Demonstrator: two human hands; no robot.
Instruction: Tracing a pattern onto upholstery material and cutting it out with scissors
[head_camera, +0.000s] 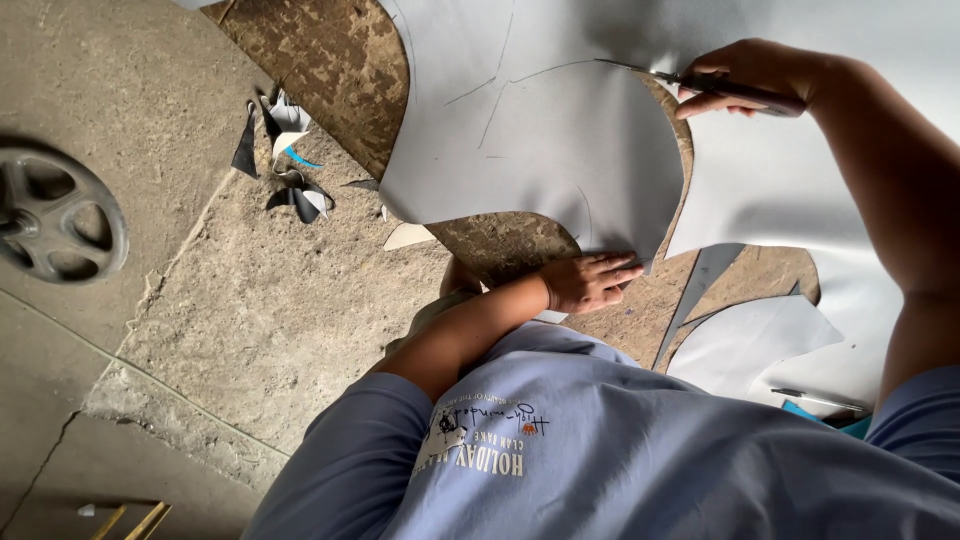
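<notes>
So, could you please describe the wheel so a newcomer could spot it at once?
Look past the grey sheet to the bare concrete floor at the picture's left edge. The wheel lies flat there: round, grey, spoked, unlike the small cut scraps nearby.

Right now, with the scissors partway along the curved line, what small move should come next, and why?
Probably another short snip: the right hand holds scissors at the cut's end in the grey sheet, a drawn line runs on ahead, and the left hand pins the sheet's edge.
</notes>
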